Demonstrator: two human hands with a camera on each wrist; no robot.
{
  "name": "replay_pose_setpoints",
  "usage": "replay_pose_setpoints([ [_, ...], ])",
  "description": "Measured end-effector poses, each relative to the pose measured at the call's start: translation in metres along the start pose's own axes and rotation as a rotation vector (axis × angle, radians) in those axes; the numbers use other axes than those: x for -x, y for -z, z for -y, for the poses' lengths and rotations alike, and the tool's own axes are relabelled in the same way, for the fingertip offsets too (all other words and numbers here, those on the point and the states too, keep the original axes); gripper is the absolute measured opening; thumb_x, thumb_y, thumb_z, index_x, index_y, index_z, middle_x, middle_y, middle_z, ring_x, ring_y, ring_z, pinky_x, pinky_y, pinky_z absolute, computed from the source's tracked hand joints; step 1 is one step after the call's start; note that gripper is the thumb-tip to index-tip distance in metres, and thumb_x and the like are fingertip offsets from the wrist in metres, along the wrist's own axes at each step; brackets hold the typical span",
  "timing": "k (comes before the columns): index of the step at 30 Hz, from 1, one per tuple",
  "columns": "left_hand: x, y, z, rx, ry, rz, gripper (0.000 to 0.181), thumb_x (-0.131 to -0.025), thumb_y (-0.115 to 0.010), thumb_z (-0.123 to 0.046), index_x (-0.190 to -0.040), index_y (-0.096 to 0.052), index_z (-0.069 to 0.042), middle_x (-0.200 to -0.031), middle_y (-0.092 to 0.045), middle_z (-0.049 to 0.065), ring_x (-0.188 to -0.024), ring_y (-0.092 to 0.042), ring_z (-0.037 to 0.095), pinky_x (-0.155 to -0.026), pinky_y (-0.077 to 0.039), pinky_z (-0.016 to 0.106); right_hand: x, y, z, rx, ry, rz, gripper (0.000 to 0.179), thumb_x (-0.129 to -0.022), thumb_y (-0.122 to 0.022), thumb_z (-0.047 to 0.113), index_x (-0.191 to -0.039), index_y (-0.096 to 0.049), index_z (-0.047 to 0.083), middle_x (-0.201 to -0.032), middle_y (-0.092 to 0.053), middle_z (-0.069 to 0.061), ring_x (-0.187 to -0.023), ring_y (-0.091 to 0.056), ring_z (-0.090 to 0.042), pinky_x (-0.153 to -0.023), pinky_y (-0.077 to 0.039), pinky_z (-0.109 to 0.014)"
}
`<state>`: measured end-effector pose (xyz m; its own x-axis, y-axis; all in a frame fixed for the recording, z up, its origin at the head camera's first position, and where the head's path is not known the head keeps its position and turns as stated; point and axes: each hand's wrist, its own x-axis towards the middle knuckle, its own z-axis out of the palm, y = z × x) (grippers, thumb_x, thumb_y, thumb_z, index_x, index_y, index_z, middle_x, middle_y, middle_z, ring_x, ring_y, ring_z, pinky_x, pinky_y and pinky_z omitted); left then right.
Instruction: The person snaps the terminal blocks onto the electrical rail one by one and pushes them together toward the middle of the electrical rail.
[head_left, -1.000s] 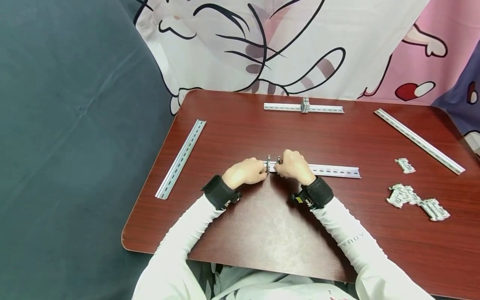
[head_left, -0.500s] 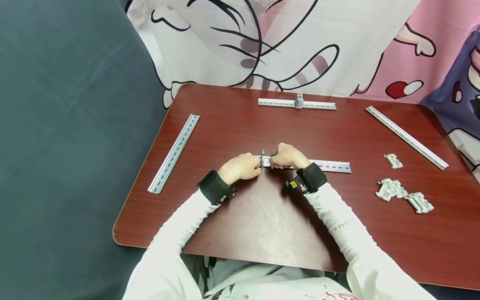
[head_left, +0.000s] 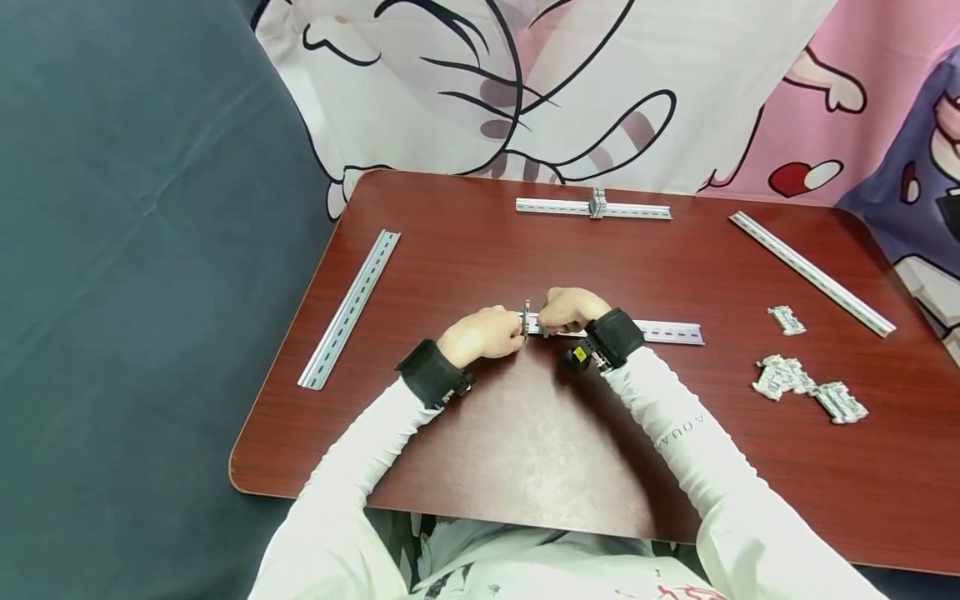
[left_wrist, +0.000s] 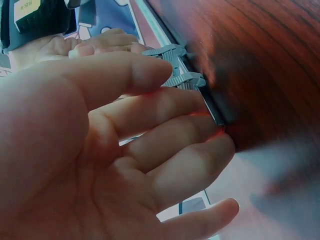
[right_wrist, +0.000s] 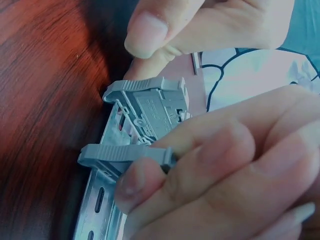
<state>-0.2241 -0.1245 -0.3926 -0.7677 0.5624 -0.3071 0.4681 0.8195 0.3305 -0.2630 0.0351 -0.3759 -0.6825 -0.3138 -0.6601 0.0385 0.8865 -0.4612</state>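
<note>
The left hand (head_left: pixel 480 336) holds the left end of a slotted metal DIN rail (head_left: pixel 671 332) lying across the middle of the table. In the left wrist view its fingers (left_wrist: pixel 175 132) curl at the rail's end. Just right of it, a thin grey terminal block (right_wrist: pixel 155 107) stands upright on the rail. The right hand (head_left: pixel 572 310) pinches a second grey terminal block (right_wrist: pixel 112 155) between thumb and finger, at the rail a small gap from the first. The right fingers hide this block's lower part, so how it sits on the rail cannot be told.
A rail with grey blocks (head_left: pixel 597 204) lies at the table's back. Bare rails lie at the left (head_left: pixel 350 310) and the right (head_left: pixel 812 273). Several loose pale terminal blocks (head_left: pixel 783 377) lie at the right, with a single block (head_left: pixel 787 320) above them.
The right wrist has turned and shifted a little left and away from the body, the hand covering more of its block. The left hand keeps its place on the rail. The head view has shifted slightly.
</note>
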Motion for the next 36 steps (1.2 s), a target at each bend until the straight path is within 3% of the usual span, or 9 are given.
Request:
replay_pose_setpoints([
  [4, -0.002, 0.004, 0.000, -0.004, -0.007, -0.010, 0.033, -0.095, -0.055, -0.018, -0.062, -0.050, -0.015, -0.063, -0.044, -0.003, -0.059, -0.044, 0.012, -0.053, -0.036, 0.025, -0.002, 0.005, 0.002, -0.004, -0.024, -0.001, 0.026, -0.069, -0.041, 0.002, -0.046, -0.044, 0.015, -0.043, -0.034, 0.009, -0.040, -0.027, -0.002, -0.041, -0.022, -0.016],
  [5, -0.002, 0.004, 0.000, -0.005, -0.007, -0.014, 0.033, -0.095, -0.055, -0.018, -0.062, -0.050, -0.015, -0.063, -0.044, -0.003, -0.060, -0.044, 0.012, -0.053, -0.035, 0.025, -0.018, 0.006, -0.009, -0.019, -0.015, 0.005, 0.026, -0.068, -0.041, 0.004, -0.045, -0.042, 0.017, -0.042, -0.033, 0.010, -0.041, -0.027, -0.002, -0.041, -0.021, -0.016],
  [10, -0.004, 0.007, -0.001, -0.019, -0.004, -0.017, 0.032, -0.095, -0.055, -0.018, -0.063, -0.050, -0.015, -0.065, -0.046, -0.002, -0.062, -0.046, 0.013, -0.056, -0.037, 0.025, -0.022, 0.008, -0.010, -0.010, -0.024, -0.018, 0.027, -0.068, -0.041, 0.005, -0.045, -0.039, 0.018, -0.042, -0.032, 0.010, -0.041, -0.026, -0.002, -0.041, -0.021, -0.016],
  [11, -0.005, 0.006, -0.002, -0.023, -0.005, -0.019, 0.032, -0.095, -0.055, -0.018, -0.064, -0.051, -0.014, -0.065, -0.046, -0.002, -0.063, -0.046, 0.013, -0.056, -0.037, 0.025, -0.021, 0.007, -0.010, -0.011, -0.017, -0.025, 0.027, -0.071, -0.043, 0.005, -0.047, -0.040, 0.017, -0.044, -0.032, 0.009, -0.041, -0.027, -0.003, -0.041, -0.021, -0.017],
  [12, -0.005, 0.006, -0.003, -0.025, -0.005, -0.021, 0.032, -0.095, -0.055, -0.018, -0.064, -0.051, -0.014, -0.066, -0.047, -0.001, -0.063, -0.047, 0.013, -0.057, -0.038, 0.026, -0.005, 0.006, 0.000, 0.012, -0.023, -0.048, 0.028, -0.072, -0.043, 0.004, -0.047, -0.041, 0.015, -0.044, -0.033, 0.008, -0.041, -0.027, -0.004, -0.042, -0.022, -0.018],
  [19, -0.010, -0.002, -0.010, -0.039, -0.021, -0.013, 0.032, -0.095, -0.056, -0.018, -0.063, -0.050, -0.015, -0.065, -0.048, -0.002, -0.065, -0.049, 0.014, -0.057, -0.039, 0.026, 0.007, -0.008, -0.009, 0.179, -0.012, -0.230, 0.025, -0.078, -0.051, 0.012, -0.054, -0.046, 0.017, -0.056, -0.044, 0.004, -0.053, -0.041, -0.012, -0.050, -0.032, -0.024],
  [25, -0.009, -0.004, -0.013, -0.041, -0.016, -0.024, 0.032, -0.095, -0.056, -0.018, -0.064, -0.050, -0.014, -0.065, -0.047, -0.001, -0.062, -0.047, 0.014, -0.056, -0.038, 0.025, 0.019, -0.011, -0.015, 0.181, 0.026, -0.294, 0.033, -0.089, -0.051, 0.019, -0.057, -0.056, 0.013, -0.049, -0.051, 0.005, -0.049, -0.049, -0.013, -0.052, -0.038, -0.025],
  [32, -0.002, -0.006, -0.011, -0.031, -0.015, -0.011, 0.036, -0.096, -0.053, -0.017, -0.061, -0.047, -0.016, -0.063, -0.043, -0.003, -0.062, -0.044, 0.012, -0.058, -0.036, 0.024, 0.041, 0.005, -0.050, 0.117, 0.052, -0.339, 0.042, -0.098, -0.049, 0.035, -0.071, -0.064, 0.006, -0.052, -0.057, 0.003, -0.060, -0.062, -0.016, -0.079, -0.049, -0.037],
  [36, 0.001, -0.005, -0.009, -0.025, -0.008, -0.004, 0.040, -0.097, -0.051, -0.016, -0.058, -0.044, -0.016, -0.062, -0.040, -0.003, -0.061, -0.042, 0.013, -0.059, -0.035, 0.024, 0.052, 0.019, -0.081, 0.092, 0.068, -0.386, 0.041, -0.099, -0.048, 0.029, -0.073, -0.066, 0.002, -0.054, -0.058, 0.002, -0.060, -0.059, -0.015, -0.080, -0.048, -0.041],
])
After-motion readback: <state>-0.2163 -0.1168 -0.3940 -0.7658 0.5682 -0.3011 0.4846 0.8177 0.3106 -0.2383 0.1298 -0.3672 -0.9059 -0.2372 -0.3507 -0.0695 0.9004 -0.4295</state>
